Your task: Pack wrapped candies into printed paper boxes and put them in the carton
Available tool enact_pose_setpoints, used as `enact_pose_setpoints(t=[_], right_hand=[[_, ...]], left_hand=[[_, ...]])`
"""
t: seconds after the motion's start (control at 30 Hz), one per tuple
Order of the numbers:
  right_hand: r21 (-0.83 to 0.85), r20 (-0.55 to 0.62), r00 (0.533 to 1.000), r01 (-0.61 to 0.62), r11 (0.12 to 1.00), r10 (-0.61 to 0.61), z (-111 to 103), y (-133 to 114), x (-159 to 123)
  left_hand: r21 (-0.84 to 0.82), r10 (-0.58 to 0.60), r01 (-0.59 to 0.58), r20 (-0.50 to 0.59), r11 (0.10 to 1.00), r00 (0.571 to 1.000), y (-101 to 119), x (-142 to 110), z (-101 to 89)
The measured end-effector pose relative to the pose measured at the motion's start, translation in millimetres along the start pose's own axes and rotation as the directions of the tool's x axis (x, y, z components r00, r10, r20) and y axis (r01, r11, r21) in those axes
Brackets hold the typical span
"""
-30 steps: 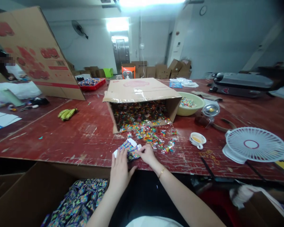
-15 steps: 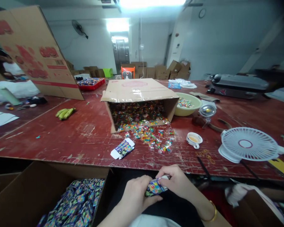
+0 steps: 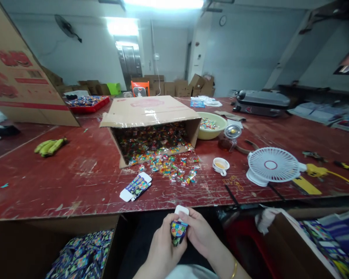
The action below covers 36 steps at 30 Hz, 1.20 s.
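A small printed candy box (image 3: 178, 231), dark with bright patterns, is held over my lap just below the table edge. My left hand (image 3: 164, 242) wraps round its left side and bottom. On its right side, my right hand (image 3: 199, 232) grips near the top, where a white end flap (image 3: 182, 210) stands up. Another flattened candy box (image 3: 136, 187) with white flaps lies on the table near the edge. Behind it a carton (image 3: 151, 110) on its side spills small wrapped candies (image 3: 170, 164) onto the red table.
At lower left, a carton (image 3: 114, 242) holds many printed boxes. A cup (image 3: 221, 166), a white fan (image 3: 269, 166) and a yellow-green bowl (image 3: 211, 131) of candies stand to the right. Bananas (image 3: 50, 147) lie at left. At lower right sits another carton (image 3: 285, 240) with printed packaging.
The candy box has turned from lying sideways to upright, its white flap now on top. Both hands have shifted slightly left with it. The whole view has swung to the right.
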State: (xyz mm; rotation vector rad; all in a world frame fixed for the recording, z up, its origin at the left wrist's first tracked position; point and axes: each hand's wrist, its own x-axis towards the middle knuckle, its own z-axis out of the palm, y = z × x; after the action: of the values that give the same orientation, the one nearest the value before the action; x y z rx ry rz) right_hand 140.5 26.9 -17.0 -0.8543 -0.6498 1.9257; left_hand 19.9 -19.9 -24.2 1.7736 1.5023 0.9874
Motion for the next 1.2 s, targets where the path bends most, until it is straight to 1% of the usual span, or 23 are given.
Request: enact_pose_setpoints(t=[0.07, 0.1, 0.17, 0.2, 0.27, 0.4, 0.47, 0.53, 0.63, 0.67, 0.73, 0.77, 0.8, 0.83, 0.87, 0.9, 0.93, 0.97, 1.0, 1.03, 1.07, 1.13, 1.2], right_hand=[[-0.136, -0.034, 0.994, 0.098, 0.986, -0.104, 2, 3, -4], [-0.232, -0.034, 0.985, 0.159, 0.96, -0.171, 3, 4, -6], [-0.399, 0.018, 0.957, 0.271, 0.876, -0.288, 5, 4, -9], [-0.449, 0.052, 0.948, 0.304, 0.84, -0.315, 5, 3, -10], [-0.472, 0.069, 0.949, 0.304, 0.827, -0.309, 5, 1, -11], [-0.331, -0.031, 0.984, 0.155, 0.931, -0.175, 1, -3, -7], [-0.345, -0.012, 0.983, 0.171, 0.923, -0.186, 0, -5, -7], [-0.45, 0.057, 0.96, 0.271, 0.851, -0.275, -1, -5, -9], [-0.574, 0.187, 0.888, 0.447, 0.686, -0.421, -3, -2, -12], [-0.598, 0.216, 0.86, 0.491, 0.633, -0.462, -4, -1, -12], [-0.638, 0.238, 0.786, 0.57, 0.518, -0.571, -6, 3, -10], [-0.656, 0.245, 0.73, 0.61, 0.445, -0.639, -7, 5, -10], [-0.67, 0.263, 0.659, 0.651, 0.358, -0.705, -8, 7, -9], [-0.677, 0.302, 0.586, 0.687, 0.264, -0.752, -9, 8, -10], [-0.671, 0.363, 0.524, 0.721, 0.174, -0.771, -9, 10, -11], [-0.65, 0.445, 0.477, 0.754, 0.093, -0.758, -9, 11, -12], [-0.621, 0.531, 0.45, 0.783, 0.032, -0.717, -9, 11, -12], [-0.589, 0.605, 0.434, 0.808, -0.008, -0.667, -10, 10, -11], [-0.571, 0.65, 0.427, 0.82, -0.034, -0.629, -12, 9, -7], [-0.582, 0.661, 0.431, 0.811, -0.057, -0.614, -15, 6, 1], [-0.624, 0.645, 0.45, 0.777, -0.086, -0.618, -20, 2, 11], [-0.759, 0.563, 0.522, 0.633, -0.151, -0.641, -34, -8, 40], [-0.848, 0.512, 0.634, 0.479, -0.225, -0.579, -51, -16, 68]], left_hand=[[0.008, -0.037, 0.037, 0.03, 0.999, 0.999, 1, 1, -1.2], [-0.004, -0.066, 0.066, 0.031, 0.998, 0.997, 2, 1, -2.2], [-0.052, -0.131, 0.131, -0.002, 0.99, 0.991, 3, 2, -3.9], [-0.073, -0.154, 0.152, -0.021, 0.986, 0.988, 4, 3, -4.5], [-0.075, -0.176, 0.173, -0.033, 0.982, 0.984, 3, 4, -4.5], [0.021, -0.179, 0.179, 0.018, 0.984, 0.984, -1, 4, -2.2], [0.029, -0.187, 0.186, 0.044, 0.982, 0.981, -1, 5, -2.8], [-0.034, -0.188, 0.19, 0.069, 0.981, 0.98, 1, 8, -6.4], [-0.154, -0.157, 0.169, 0.091, 0.973, 0.983, 6, 16, -14.9], [-0.173, -0.152, 0.164, 0.078, 0.971, 0.985, 7, 19, -17.2], [-0.256, -0.178, 0.168, -0.018, 0.952, 0.984, 8, 23, -19.4], [-0.356, -0.229, 0.187, -0.078, 0.915, 0.97, 8, 24, -19.2], [-0.505, -0.313, 0.224, -0.098, 0.834, 0.945, 8, 25, -18.4], [-0.672, -0.406, 0.274, -0.043, 0.687, 0.913, 8, 25, -17.2], [-0.809, -0.47, 0.335, 0.084, 0.482, 0.879, 8, 25, -16.2], [-0.88, -0.49, 0.4, 0.239, 0.257, 0.838, 7, 25, -15.6], [-0.893, -0.483, 0.447, 0.366, 0.06, 0.796, 7, 26, -15.6], [-0.886, -0.482, 0.457, 0.437, -0.083, 0.76, 5, 27, -16.3], [-0.887, -0.508, 0.43, 0.452, -0.168, 0.733, 4, 28, -17.4], [-0.904, -0.56, 0.375, 0.423, -0.205, 0.713, 2, 29, -19.0], [-0.926, -0.62, 0.312, 0.375, -0.213, 0.69, 0, 31, -20.6], [-0.956, -0.696, 0.218, 0.293, -0.197, 0.655, -3, 33, -23.7], [-0.966, -0.718, 0.183, 0.259, -0.184, 0.646, -4, 33, -25.5]])
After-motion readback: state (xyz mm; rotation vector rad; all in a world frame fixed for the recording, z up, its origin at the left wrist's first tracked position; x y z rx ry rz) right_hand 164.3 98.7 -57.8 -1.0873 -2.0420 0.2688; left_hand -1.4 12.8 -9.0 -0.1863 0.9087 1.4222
